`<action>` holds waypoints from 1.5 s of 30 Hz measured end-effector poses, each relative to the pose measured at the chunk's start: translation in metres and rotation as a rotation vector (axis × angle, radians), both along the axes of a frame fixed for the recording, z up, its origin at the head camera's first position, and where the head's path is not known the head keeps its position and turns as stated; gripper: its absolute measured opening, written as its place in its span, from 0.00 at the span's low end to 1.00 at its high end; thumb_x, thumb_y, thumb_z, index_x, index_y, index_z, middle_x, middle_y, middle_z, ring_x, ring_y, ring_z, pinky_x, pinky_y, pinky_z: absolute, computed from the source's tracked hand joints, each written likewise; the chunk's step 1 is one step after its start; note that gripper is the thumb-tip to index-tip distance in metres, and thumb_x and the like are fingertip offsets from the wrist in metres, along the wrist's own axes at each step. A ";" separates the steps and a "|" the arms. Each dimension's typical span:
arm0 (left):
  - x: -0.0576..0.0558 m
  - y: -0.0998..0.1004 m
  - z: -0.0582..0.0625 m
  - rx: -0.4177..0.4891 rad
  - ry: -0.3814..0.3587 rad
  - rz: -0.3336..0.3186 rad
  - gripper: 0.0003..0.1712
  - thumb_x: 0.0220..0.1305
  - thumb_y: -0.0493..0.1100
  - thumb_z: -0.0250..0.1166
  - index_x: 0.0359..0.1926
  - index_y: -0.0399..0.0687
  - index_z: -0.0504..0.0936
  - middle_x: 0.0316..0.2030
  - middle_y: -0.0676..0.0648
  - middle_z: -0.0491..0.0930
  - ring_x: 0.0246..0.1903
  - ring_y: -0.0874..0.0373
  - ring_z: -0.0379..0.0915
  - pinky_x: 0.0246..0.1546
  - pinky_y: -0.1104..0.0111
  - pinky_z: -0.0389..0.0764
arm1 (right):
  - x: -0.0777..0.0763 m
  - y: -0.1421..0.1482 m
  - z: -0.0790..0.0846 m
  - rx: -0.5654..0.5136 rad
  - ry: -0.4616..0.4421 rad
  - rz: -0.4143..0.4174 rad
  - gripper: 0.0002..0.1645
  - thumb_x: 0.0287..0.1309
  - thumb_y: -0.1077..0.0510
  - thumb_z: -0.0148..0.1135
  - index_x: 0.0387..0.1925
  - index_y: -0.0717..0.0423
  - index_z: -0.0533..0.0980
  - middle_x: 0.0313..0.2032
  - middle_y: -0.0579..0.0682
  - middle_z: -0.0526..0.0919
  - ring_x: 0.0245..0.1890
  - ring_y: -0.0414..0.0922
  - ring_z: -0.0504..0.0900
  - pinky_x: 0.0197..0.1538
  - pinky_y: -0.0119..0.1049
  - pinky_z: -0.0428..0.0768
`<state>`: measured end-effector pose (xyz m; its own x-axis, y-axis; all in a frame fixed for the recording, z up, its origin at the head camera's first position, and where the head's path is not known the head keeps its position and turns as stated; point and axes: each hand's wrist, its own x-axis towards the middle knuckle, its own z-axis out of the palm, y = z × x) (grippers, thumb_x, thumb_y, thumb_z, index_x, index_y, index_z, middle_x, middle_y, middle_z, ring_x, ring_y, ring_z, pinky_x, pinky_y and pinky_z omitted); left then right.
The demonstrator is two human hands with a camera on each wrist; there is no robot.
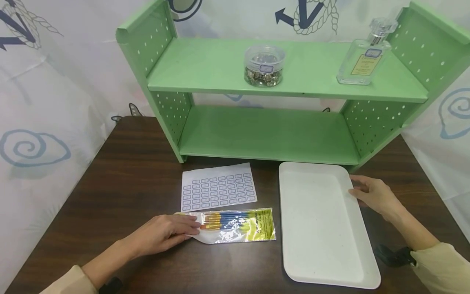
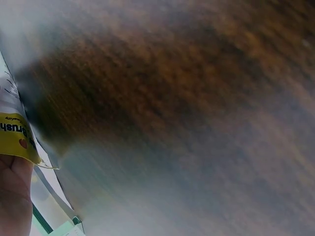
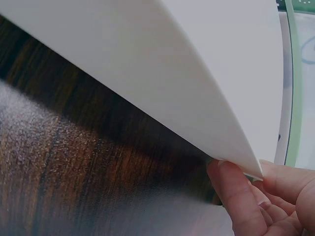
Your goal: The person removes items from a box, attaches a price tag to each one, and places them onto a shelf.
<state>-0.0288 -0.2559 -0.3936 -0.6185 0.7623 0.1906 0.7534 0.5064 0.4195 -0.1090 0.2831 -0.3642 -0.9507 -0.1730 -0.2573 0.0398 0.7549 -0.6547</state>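
Observation:
A clear and yellow packet of paintbrushes (image 1: 238, 224) lies flat on the dark wooden table. My left hand (image 1: 165, 232) holds its left end, fingers over the top and thumb along the near edge. In the left wrist view, the yellow end of the packet (image 2: 15, 135) overlaps part of that hand (image 2: 14, 196). On the right lies a shallow white tray (image 1: 323, 224), with nothing in it. My right hand (image 1: 376, 196) grips its right rim near the far corner. The right wrist view shows fingers (image 3: 238, 201) pinching the tray's edge (image 3: 123, 59).
A label sheet (image 1: 219, 187) lies just behind the packet. At the back stands a green two-tier shelf (image 1: 271, 134). Its upper board bears a clear jar of small metal pieces (image 1: 263, 67) and a glass perfume bottle (image 1: 363, 59). Patterned white cloth (image 1: 47, 102) surrounds the table.

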 end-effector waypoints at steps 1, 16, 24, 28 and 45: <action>0.000 0.000 0.000 -0.003 0.001 0.002 0.13 0.60 0.41 0.65 0.46 0.57 0.85 0.49 0.56 0.81 0.51 0.58 0.77 0.44 0.57 0.80 | 0.000 0.000 0.000 0.001 -0.002 -0.001 0.33 0.61 0.65 0.57 0.63 0.76 0.57 0.49 0.78 0.73 0.42 0.62 0.81 0.37 0.42 0.83; -0.014 0.004 0.007 0.021 -0.155 0.176 0.13 0.62 0.46 0.64 0.47 0.51 0.84 0.45 0.55 0.83 0.46 0.62 0.79 0.44 0.63 0.81 | 0.000 0.001 0.000 0.000 0.000 -0.005 0.34 0.61 0.65 0.57 0.64 0.76 0.57 0.50 0.78 0.72 0.44 0.64 0.80 0.38 0.42 0.83; -0.051 0.000 0.009 0.143 -0.217 0.628 0.21 0.58 0.38 0.67 0.53 0.37 0.78 0.44 0.42 0.83 0.35 0.55 0.79 0.34 0.64 0.81 | 0.000 0.002 -0.001 -0.014 -0.004 -0.004 0.33 0.62 0.64 0.56 0.64 0.76 0.56 0.51 0.78 0.72 0.45 0.64 0.80 0.38 0.41 0.83; -0.068 -0.005 0.006 0.118 -0.263 0.742 0.26 0.58 0.41 0.67 0.56 0.34 0.74 0.44 0.38 0.82 0.37 0.50 0.79 0.33 0.63 0.80 | 0.000 0.002 -0.001 -0.027 -0.008 -0.001 0.33 0.62 0.64 0.56 0.64 0.76 0.56 0.51 0.77 0.72 0.46 0.64 0.79 0.38 0.41 0.83; -0.091 -0.004 -0.002 -0.033 -0.263 0.872 0.27 0.56 0.48 0.68 0.53 0.37 0.75 0.43 0.38 0.77 0.40 0.46 0.72 0.33 0.59 0.72 | 0.001 0.000 0.000 -0.038 -0.003 0.000 0.33 0.63 0.64 0.56 0.64 0.75 0.56 0.51 0.77 0.72 0.47 0.64 0.79 0.38 0.42 0.83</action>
<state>-0.1196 -0.2597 -0.3960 -0.9986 0.0069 -0.0520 -0.0199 0.8666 0.4986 -0.1077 0.2836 -0.3641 -0.9500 -0.1829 -0.2531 0.0413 0.7297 -0.6825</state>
